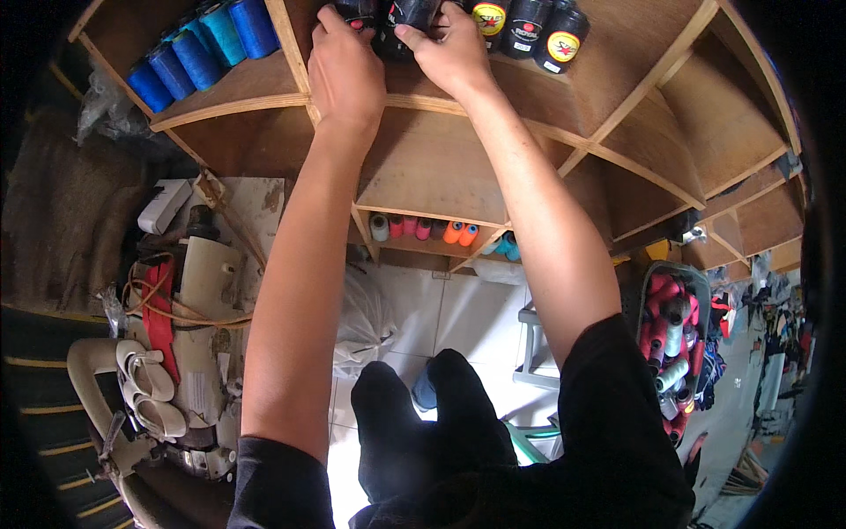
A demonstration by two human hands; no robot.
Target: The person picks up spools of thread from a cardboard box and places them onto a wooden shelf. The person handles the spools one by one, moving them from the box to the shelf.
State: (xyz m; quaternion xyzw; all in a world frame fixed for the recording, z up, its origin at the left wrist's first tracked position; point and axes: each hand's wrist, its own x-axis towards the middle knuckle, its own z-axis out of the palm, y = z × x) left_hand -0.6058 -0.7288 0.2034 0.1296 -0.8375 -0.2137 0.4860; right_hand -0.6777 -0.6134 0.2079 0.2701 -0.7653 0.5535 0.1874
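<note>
Both my arms reach up to a wooden shelf compartment at the top of the view. My left hand is closed around a black thread spool, partly cut off by the upper edge. Beside it, my right hand grips another black thread spool, thumb on its near side. Several more black spools with round yellow or dark labels stand in a row right of my right hand, the end one nearest the compartment's open middle. Blue thread spools fill the compartment to the left.
Lower shelves hold pink and orange spools. A dark crate of mixed spools stands at the right. On the left is a sewing machine with cables and a red strip. A plastic bag and a grey stool are near my legs.
</note>
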